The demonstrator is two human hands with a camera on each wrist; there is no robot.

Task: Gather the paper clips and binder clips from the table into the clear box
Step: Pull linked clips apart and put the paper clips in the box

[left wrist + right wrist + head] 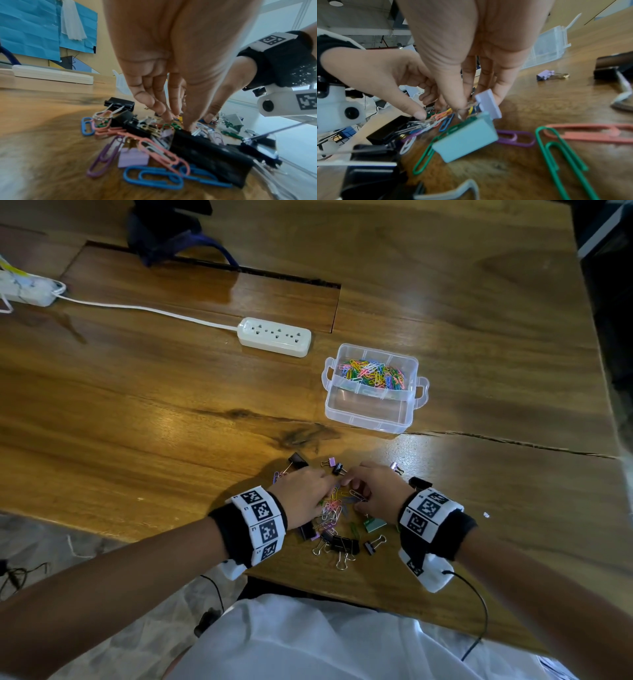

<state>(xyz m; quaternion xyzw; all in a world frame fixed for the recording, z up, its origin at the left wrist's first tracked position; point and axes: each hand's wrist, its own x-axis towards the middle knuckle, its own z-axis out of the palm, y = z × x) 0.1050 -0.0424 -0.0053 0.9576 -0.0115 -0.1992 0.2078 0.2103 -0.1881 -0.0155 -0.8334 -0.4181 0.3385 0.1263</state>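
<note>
A clear box [371, 405] stands beyond the hands, with several coloured paper clips [375, 373] in its far compartment. A pile of paper clips [334, 510] and binder clips [344, 544] lies at the table's near edge. Both hands reach into it from either side. My left hand [325, 484] has its fingertips [169, 115] down in the pile, thumb and curled fingers pinching paper clips [439, 115]. My right hand [356, 486] pinches a small bunch of clips, a lilac binder clip [488, 104] at its fingertips. A teal binder clip [467, 136] is just below the thumb.
A white power strip [275, 336] with its cord lies left of the box, and a second one [27, 290] at the far left. A dark bag [164, 234] sits at the back. Loose binder clips [298, 461] lie past the hands. A crack [513, 441] runs across the wood.
</note>
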